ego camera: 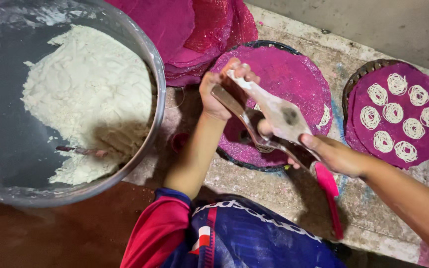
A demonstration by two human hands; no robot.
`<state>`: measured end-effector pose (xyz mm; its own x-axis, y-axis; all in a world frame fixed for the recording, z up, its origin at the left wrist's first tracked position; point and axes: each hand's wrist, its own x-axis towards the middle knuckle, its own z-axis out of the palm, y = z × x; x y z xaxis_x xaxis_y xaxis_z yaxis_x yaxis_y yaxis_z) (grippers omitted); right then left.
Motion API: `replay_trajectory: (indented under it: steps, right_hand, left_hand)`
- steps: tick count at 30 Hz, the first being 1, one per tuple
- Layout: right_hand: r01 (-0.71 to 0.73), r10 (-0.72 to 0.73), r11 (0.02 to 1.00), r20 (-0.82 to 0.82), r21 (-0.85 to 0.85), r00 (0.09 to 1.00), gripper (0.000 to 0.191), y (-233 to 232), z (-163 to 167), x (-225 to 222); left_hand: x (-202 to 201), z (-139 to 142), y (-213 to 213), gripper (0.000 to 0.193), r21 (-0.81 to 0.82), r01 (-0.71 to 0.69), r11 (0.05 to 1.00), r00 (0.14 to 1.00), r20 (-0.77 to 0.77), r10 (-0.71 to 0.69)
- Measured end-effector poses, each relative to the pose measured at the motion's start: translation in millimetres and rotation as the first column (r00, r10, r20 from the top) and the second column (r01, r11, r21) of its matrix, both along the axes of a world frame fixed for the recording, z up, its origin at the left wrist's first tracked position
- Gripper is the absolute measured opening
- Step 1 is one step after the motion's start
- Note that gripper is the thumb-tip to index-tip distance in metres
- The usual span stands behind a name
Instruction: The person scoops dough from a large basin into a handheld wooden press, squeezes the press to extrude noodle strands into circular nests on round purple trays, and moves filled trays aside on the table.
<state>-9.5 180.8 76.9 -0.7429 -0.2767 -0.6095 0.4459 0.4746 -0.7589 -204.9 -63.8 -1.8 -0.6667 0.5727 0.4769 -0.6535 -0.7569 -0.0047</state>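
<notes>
Directly over the pink mesh tray (294, 74), the wooden noodle press (269, 116) slants upper-left to lower-right; left hand (222, 87) clamps its upper handles, right hand (333, 154) grips the lower end.

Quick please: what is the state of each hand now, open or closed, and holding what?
Left hand: closed on the upper handles of the wooden noodle press.
Right hand: closed on the press's lower end.

hands on the press, trays to either side

both hands grip a wooden press (274, 116) over a round tray (294, 74). left of the grip stands a big bowl (157, 89) holding flour (90, 94); behind it lie stacked mats (189, 30); right of it, a second tray (358, 74) bears noodle coils (398, 114).
</notes>
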Motion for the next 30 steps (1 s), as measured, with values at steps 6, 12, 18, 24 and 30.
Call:
replay_trajectory:
  steps: [6, 12, 18, 24, 30]
  right_hand:
    - [0.129, -0.128, 0.99, -0.018, 0.052, 0.992, 0.077, -27.2, -20.2, -16.7]
    - [0.048, -0.059, 0.947, 0.025, 0.319, 0.998, 0.075, -13.6, 3.9, -23.8]
    - [0.141, -0.131, 0.967, -0.062, 0.214, 0.989, 0.073, -28.0, -5.3, -30.4]
    - [0.03, -0.029, 0.968, -0.008, 0.249, 1.0, 0.073, -12.6, 0.3, -29.4]
    - [0.18, -0.156, 0.957, -0.12, 0.226, 0.98, 0.067, -1.8, -3.3, -40.1]
  left_hand:
    - [-26.1, -24.3, -7.5, 0.022, 0.016, -0.002, 1.0, 0.999, 0.035, 0.002]
    - [-14.9, -28.0, 15.7, 0.031, 0.039, -0.039, 0.998, 0.989, 0.147, 0.033]
    - [-40.1, -22.7, 3.9, 0.024, 0.104, -0.023, 0.994, 0.998, -0.061, 0.029]
    - [-19.4, -25.1, 12.5, 0.024, 0.067, -0.069, 0.995, 0.997, 0.029, 0.067]
    - [-37.4, -10.5, 23.5, 0.03, -0.081, -0.084, 0.993, 0.994, 0.069, 0.09]
